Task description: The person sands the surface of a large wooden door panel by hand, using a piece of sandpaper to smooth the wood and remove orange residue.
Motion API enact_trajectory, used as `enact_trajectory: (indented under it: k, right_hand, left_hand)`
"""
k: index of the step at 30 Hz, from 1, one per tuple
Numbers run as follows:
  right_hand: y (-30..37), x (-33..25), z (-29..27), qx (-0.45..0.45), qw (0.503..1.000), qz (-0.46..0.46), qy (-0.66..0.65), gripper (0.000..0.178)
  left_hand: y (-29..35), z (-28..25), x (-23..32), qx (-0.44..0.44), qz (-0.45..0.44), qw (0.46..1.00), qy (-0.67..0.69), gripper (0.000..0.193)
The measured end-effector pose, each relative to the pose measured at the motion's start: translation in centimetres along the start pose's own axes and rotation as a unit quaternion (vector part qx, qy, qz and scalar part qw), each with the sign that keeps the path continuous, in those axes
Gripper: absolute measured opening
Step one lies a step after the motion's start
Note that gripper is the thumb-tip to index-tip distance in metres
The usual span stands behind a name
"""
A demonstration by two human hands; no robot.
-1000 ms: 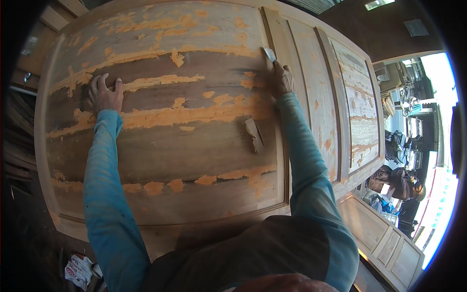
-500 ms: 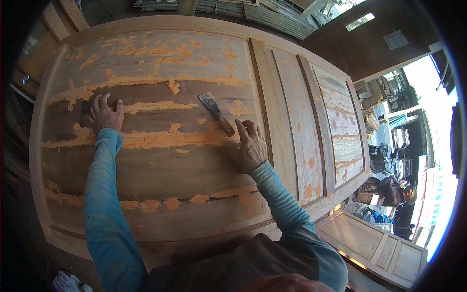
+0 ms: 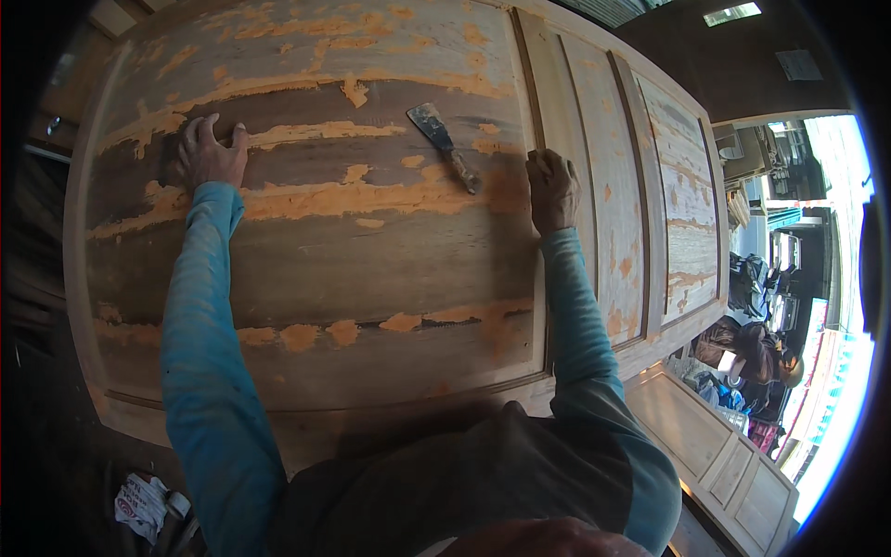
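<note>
A wide wooden door panel (image 3: 390, 260) lies in front of me, streaked with orange filler (image 3: 288, 200). My left hand (image 3: 212, 153) rests on its left part, fingers apart and bent over a dark band of wood, holding nothing. At the raised wooden strip (image 3: 531, 70) that borders the panel's right side is my right hand (image 3: 555, 193), its fingers curled in. Whatever may be inside those fingers is hidden. Between the hands, closer to the right one, a putty knife (image 3: 444, 147) lies loose with its dark blade pointing up and left.
Narrower panels (image 3: 687, 213) of the same door continue to the right. Another panelled door (image 3: 696, 432) lies lower right. A dark board (image 3: 715, 70) stands at the far right. Near the lower left is a crumpled white printed bag (image 3: 141, 506). A person (image 3: 752, 353) is beyond, at right.
My right hand has shifted right, away from the putty knife's handle to the strip, and its fingers have curled closed. My view has tilted, so the door appears higher. The left hand stays on the panel.
</note>
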State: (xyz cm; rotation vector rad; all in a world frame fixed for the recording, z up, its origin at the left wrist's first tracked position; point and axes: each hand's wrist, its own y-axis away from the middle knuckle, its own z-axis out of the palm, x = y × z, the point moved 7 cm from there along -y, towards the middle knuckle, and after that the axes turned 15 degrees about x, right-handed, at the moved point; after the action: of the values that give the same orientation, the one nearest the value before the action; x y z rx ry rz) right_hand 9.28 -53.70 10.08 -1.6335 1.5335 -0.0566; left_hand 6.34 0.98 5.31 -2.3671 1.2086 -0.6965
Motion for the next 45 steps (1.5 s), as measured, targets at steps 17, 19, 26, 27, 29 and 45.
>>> enact_trajectory:
  k: [17,19,26,27,29,45]
  right_hand:
    - [-9.9,8.0,12.0,0.054,0.992,-0.009,0.115,0.025]
    - [-12.9,7.6,14.8,0.022,0.987,-0.042,0.15,0.028]
    - [-16.2,8.5,17.9,0.003,0.98,-0.035,0.197,0.036]
    - [-14.0,8.5,17.2,-0.009,0.983,-0.025,0.18,0.036]
    - [-10.8,9.4,15.3,-0.025,0.987,-0.005,0.162,0.036]
    - [-11.7,8.0,15.3,-0.02,0.978,0.013,0.205,0.034]
  left_hand:
    - [0.1,0.6,-0.7,0.033,0.022,0.999,0.027,0.05]
    - [0.2,0.4,-0.9,0.03,0.027,0.999,0.035,0.05]
    - [0.1,0.6,-0.7,0.03,0.035,0.999,0.03,0.05]
    - [0.2,0.2,-1.3,0.029,0.032,0.999,0.021,0.051]
    - [0.4,-0.1,-1.0,0.041,0.047,0.998,0.02,0.049]
    - [0.3,-0.6,-0.5,0.059,0.08,0.995,0.027,0.048]
